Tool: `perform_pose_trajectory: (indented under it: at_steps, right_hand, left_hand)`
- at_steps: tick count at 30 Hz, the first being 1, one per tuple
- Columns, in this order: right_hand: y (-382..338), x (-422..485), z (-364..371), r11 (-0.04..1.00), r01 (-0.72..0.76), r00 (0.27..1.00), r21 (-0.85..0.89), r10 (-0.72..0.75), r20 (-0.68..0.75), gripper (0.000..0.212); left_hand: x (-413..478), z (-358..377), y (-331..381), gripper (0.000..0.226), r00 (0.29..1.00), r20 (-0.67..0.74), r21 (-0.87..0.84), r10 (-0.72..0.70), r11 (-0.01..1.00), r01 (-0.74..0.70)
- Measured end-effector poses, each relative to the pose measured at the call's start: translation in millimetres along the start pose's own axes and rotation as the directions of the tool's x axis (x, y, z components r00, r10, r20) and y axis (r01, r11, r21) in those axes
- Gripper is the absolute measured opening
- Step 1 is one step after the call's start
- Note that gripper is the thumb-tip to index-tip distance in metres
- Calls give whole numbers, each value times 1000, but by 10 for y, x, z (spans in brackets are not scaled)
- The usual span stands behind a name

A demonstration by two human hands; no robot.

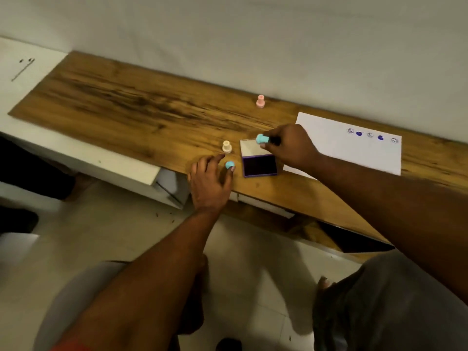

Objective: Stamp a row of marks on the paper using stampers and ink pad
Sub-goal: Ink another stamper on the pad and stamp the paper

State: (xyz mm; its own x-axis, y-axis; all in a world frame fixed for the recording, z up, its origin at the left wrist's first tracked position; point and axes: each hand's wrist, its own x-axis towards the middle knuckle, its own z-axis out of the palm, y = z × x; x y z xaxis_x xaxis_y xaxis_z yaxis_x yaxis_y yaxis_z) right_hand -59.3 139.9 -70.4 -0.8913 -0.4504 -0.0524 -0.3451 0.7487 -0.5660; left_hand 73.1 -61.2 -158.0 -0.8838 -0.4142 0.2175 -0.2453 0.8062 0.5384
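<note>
Head view, single entry. Bench point(126, 102): wooden, running diagonally across the frame. Paper point(354, 153): right of centre, carrying a row of five purple marks point(370, 135). Ink pad point(259, 164): centre, lid open, near the bench's front edge. Right hand point(288, 145): grasping the blue stamper point(262, 139), held sideways over the pad's lid. Left hand point(210, 178): released, fingers spread, thumb touching a small blue piece point(230, 164). Cream stamper point(227, 146) and pink stamper point(260, 101): standing free. Risk: a tilted stamper would probably ink unevenly, and the right forearm, crossing the paper's corner, could drag the sheet.
</note>
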Motion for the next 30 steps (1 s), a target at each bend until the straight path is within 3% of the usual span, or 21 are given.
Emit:
perform_pose_trajectory:
  at_steps: [4, 8, 22, 30]
  right_hand:
    - [-337, -5, 249, 993, 103, 989, -62, -96, 116, 47]
    - [-495, 8, 340, 980, 147, 983, -131, -130, 127, 32]
    - [-626, 106, 575, 877, 259, 963, -405, -200, 183, 33]
    - [-680, 168, 684, 877, 203, 970, -436, -120, 210, 27]
  left_hand:
    - [-4, -87, -90, 50, 991, 106, -19, -81, 996, 83]
    - [42, -117, -49, 45, 988, 117, -91, -104, 989, 115]
    - [39, -45, -68, 44, 986, 117, -79, -117, 989, 126]
    - [7, 0, -59, 45, 986, 112, -90, -123, 987, 133]
